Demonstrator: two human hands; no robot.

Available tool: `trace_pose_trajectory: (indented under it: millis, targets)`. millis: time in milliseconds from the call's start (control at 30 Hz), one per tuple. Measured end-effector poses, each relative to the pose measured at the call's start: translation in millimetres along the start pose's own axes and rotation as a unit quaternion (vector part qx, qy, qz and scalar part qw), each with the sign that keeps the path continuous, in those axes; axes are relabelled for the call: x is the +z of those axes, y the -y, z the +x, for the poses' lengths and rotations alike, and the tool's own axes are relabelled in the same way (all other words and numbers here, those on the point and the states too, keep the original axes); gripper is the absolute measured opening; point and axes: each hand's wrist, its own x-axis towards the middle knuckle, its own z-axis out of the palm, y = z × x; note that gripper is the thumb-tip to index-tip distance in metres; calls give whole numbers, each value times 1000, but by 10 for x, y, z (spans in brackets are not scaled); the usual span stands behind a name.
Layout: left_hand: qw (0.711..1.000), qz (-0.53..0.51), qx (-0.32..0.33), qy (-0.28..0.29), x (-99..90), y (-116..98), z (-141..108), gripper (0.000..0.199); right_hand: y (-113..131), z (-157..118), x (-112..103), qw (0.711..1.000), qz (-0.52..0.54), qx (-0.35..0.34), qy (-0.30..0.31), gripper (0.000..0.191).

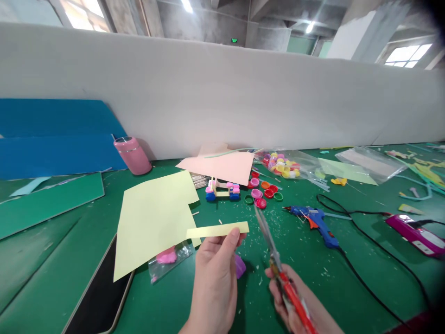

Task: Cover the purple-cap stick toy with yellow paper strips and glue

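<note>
In the head view, the left hand pinches a pale yellow strip between thumb and fingers, above the bench and beside a notched yellow sheet. The right hand grips red-handled scissors, blades pointing away, apart from the strip; a blue glue gun lies to their right, and a small blue-wheeled model stands beyond the strip.
</note>
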Motion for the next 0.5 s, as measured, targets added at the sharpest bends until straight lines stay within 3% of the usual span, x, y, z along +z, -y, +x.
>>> trace_pose_trajectory:
  millis: [133,300,500]
  targets:
    - [1000,-16,4,2,36,6,-16,5,-73,90,174,994,57,90,20,31]
    - [999,-36,15,12,37,-7,-49,7,-37,131,195,980,106,160,61,40]
    - [999,-35,9,-3,51,-11,-65,6,18,127,195,979,98,162,76,37]
